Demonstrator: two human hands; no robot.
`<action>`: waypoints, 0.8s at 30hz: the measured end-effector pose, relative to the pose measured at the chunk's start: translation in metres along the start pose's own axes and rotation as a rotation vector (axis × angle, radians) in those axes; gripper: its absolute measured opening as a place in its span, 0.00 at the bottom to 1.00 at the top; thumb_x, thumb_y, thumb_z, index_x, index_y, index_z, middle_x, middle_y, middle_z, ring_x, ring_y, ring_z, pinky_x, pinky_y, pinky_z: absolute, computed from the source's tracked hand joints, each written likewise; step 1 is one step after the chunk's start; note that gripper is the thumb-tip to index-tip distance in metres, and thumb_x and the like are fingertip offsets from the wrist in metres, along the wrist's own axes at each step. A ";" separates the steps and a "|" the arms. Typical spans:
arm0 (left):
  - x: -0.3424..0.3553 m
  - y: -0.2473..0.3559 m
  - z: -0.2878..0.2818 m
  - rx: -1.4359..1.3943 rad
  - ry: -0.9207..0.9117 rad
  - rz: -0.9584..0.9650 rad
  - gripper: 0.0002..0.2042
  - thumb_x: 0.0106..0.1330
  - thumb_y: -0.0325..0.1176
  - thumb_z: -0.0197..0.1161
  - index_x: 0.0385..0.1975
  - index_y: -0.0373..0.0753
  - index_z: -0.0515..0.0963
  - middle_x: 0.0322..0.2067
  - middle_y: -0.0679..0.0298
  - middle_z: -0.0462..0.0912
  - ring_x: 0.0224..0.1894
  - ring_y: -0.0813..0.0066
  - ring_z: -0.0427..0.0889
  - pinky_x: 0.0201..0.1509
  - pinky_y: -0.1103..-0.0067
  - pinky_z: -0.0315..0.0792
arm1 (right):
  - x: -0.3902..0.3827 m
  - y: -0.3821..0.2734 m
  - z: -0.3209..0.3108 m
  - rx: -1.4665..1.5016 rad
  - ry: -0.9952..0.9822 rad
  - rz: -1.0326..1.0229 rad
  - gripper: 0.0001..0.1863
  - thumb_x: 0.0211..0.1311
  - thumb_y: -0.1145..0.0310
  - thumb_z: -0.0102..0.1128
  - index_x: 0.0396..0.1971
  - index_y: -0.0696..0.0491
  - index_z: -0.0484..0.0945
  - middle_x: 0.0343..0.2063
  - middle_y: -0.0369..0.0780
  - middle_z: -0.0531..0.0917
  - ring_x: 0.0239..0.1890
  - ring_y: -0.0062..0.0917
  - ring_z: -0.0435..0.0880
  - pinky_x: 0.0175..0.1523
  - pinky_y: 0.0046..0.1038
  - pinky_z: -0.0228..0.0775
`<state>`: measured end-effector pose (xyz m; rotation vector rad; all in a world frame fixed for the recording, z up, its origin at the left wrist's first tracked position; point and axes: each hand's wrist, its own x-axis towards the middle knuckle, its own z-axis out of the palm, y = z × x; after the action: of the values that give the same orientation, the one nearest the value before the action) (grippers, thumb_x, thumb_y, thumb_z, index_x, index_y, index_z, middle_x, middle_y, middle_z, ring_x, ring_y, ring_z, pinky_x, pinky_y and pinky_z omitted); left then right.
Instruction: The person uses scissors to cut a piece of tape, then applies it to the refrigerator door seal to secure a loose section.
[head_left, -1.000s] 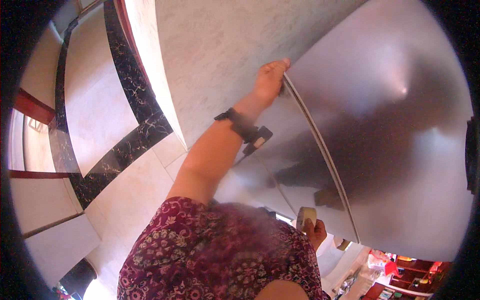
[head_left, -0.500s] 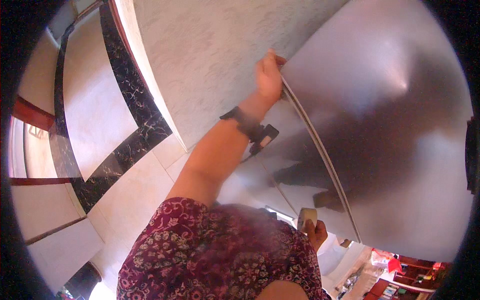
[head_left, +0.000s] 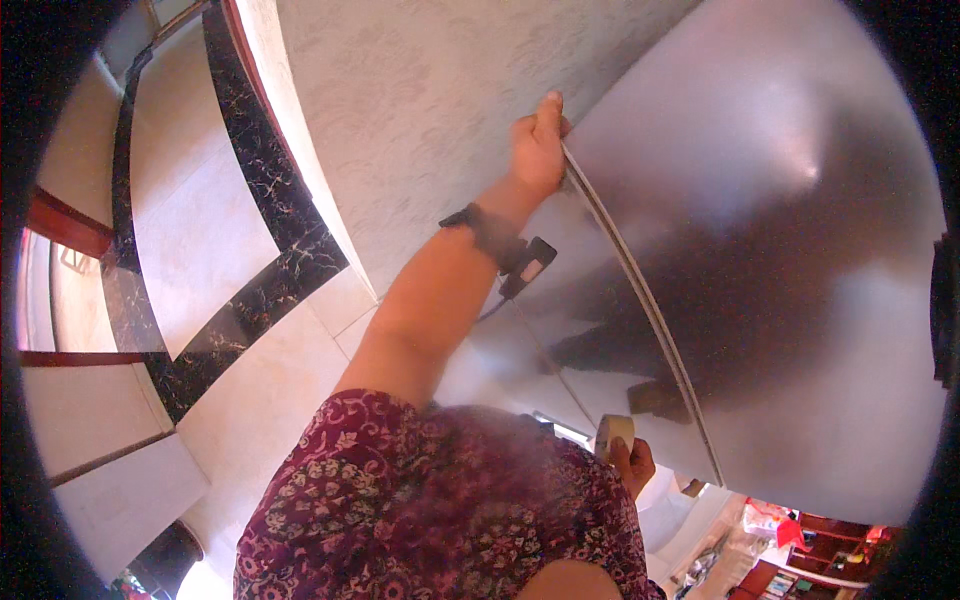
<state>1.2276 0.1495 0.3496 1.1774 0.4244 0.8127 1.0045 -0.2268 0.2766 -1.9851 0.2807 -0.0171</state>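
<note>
My left hand [head_left: 538, 150] reaches up to the far end of a seam on a large shiny grey refrigerator [head_left: 800, 300]. Its thumb points up, and the fingers curl in at the edge of the refrigerator door, partly hidden. A black strap with a small black device [head_left: 528, 268] sits round the left wrist. Low in the middle, close to my body, my right hand [head_left: 632, 466] grips a roll of pale yellow tape [head_left: 613, 434]. The roll is close to the refrigerator's lower front; I cannot tell whether they touch.
A pale textured wall [head_left: 400, 90] rises beside the refrigerator on the left. Further left, black marbled tile borders [head_left: 270, 190] frame a light floor. At lower right stand red-brown shelves [head_left: 835, 540] with assorted items.
My left hand's thumb has lifted slightly while the hand stays at the door edge. The right hand and the tape roll are nearly unmoved.
</note>
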 end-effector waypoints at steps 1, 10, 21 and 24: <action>0.000 0.002 0.000 -0.052 -0.010 -0.041 0.28 0.61 0.54 0.49 0.14 0.30 0.72 0.14 0.59 0.71 0.22 0.72 0.69 0.30 0.74 0.64 | 0.001 -0.001 -0.001 -0.035 -0.016 -0.038 0.07 0.53 0.72 0.60 0.25 0.61 0.75 0.20 0.38 0.78 0.20 0.18 0.74 0.25 0.20 0.66; 0.002 -0.019 -0.001 -0.085 -0.025 -0.128 0.29 0.60 0.56 0.48 0.14 0.31 0.72 0.16 0.61 0.71 0.22 0.72 0.69 0.30 0.75 0.65 | 0.007 0.000 0.003 -0.023 0.000 -0.058 0.07 0.53 0.72 0.60 0.27 0.61 0.75 0.21 0.38 0.79 0.22 0.19 0.75 0.26 0.20 0.67; -0.001 0.010 -0.029 -0.007 -0.388 0.081 0.23 0.64 0.47 0.47 0.27 0.28 0.76 0.24 0.63 0.76 0.28 0.76 0.72 0.35 0.77 0.66 | -0.001 0.001 -0.008 -0.021 0.030 -0.067 0.07 0.52 0.73 0.60 0.25 0.60 0.74 0.21 0.38 0.78 0.21 0.18 0.75 0.24 0.21 0.67; 0.004 0.032 -0.035 -0.074 -0.543 0.036 0.20 0.65 0.45 0.47 0.32 0.30 0.76 0.30 0.66 0.77 0.36 0.80 0.71 0.43 0.80 0.64 | -0.002 0.009 -0.013 -0.105 0.016 -0.096 0.08 0.51 0.71 0.61 0.24 0.61 0.74 0.20 0.37 0.77 0.21 0.18 0.74 0.24 0.21 0.66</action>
<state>1.1957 0.1795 0.3672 1.2814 -0.0740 0.5041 0.9986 -0.2416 0.2738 -2.1028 0.1997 -0.0819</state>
